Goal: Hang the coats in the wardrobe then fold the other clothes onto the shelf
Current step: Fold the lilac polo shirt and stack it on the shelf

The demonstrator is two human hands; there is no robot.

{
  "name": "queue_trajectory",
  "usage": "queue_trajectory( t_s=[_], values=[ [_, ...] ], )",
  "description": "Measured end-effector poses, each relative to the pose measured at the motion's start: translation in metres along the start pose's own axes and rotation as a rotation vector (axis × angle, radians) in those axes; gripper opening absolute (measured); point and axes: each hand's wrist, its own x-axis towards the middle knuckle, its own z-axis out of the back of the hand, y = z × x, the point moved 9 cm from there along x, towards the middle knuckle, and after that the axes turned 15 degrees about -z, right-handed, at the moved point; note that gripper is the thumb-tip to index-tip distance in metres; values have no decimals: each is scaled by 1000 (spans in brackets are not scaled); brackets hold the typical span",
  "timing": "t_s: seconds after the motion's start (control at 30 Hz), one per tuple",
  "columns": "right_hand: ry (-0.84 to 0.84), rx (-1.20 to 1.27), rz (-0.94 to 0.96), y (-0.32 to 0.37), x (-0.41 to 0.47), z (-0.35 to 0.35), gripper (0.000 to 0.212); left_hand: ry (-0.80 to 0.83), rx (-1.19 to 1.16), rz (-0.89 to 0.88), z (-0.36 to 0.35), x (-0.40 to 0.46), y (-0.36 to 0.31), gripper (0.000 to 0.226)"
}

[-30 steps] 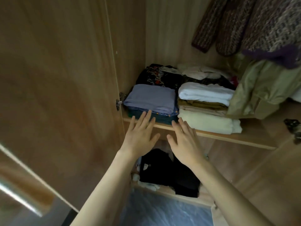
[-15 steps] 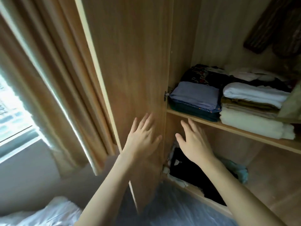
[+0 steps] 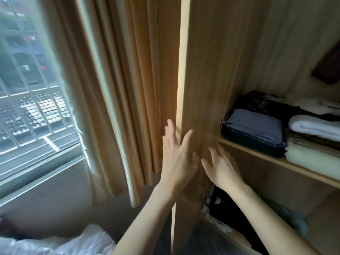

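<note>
A: Left hand (image 3: 176, 159)?
B: Raised in front of the pale front edge of the open light-brown wooden wardrobe door (image 3: 202, 89), fingers straight and spread, gripping nothing. Blurred, so cannot tell whether touching the door or just short of it.

A: Right hand (image 3: 222, 166)?
B: Just to the right of the left hand, thumbs near each other but apart. Fingers also straight and fanned, empty, held before the door's inner face. Cannot tell about contact here either.

A: Folded clothes?
B: Up and to the right of the right hand, on the light wooden wardrobe shelf (image 3: 276, 161). Nearest the right hand: a folded slate-blue garment (image 3: 253, 124) lying on top of a folded dark navy garment (image 3: 257, 142). Further right: a stack of 3, with a rolled white cloth (image 3: 316, 126) on top, a tan folded layer (image 3: 316, 140) in the middle, a cream folded cloth (image 3: 312, 159) at the bottom. Behind these: a dark patterned garment (image 3: 255, 102) and some pale crumpled pieces, too dim to tell apart.

A: Below the right hand?
B: Black clothing (image 3: 230, 212) in the lower compartment, under the right forearm.

A: Any coat?
B: Only a dark corner of hanging fabric (image 3: 329, 67) at the far upper right; too little showing to say what kind.

A: Left of the left hand?
B: Long tan pleated curtain (image 3: 128, 89) just beside it, then a barred window (image 3: 27, 89) further left. Crumpled clear plastic sheeting (image 3: 60, 242) low down, beneath the left forearm.
</note>
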Motion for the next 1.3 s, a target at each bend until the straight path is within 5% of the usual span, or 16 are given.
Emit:
queue_trajectory(
  t_s=[0.13, 0.3, 0.47, 0.63, 0.97, 1.13, 1.3],
  values=[
    [-24, -15, -37, 0, -7, 2, 56, 2, -122, 81, -13, 1, -5, 29],
    [-53, -50, -127, -41, -14, 18, 58, -69, -17, -2, -21, -1, -24, 24],
    [-109, -102, -269, -111, -16, 50, 60, -144, -207, -225, -29, -6, -50, 37],
    [-169, -218, -356, -167, -40, 73, 61, -29, -230, -389, -67, -2, -98, 48],
    [-298, -254, -657, -292, -120, 138, 62, 112, 55, -795, -144, 30, -205, 47],
    [-439, -273, -840, -350, -178, 187, 57, 140, 118, -870, -184, 40, -247, 24],
    [-611, -379, -962, -398, -236, 231, 54, 218, 335, -879, -217, 59, -262, 44]
  ],
)
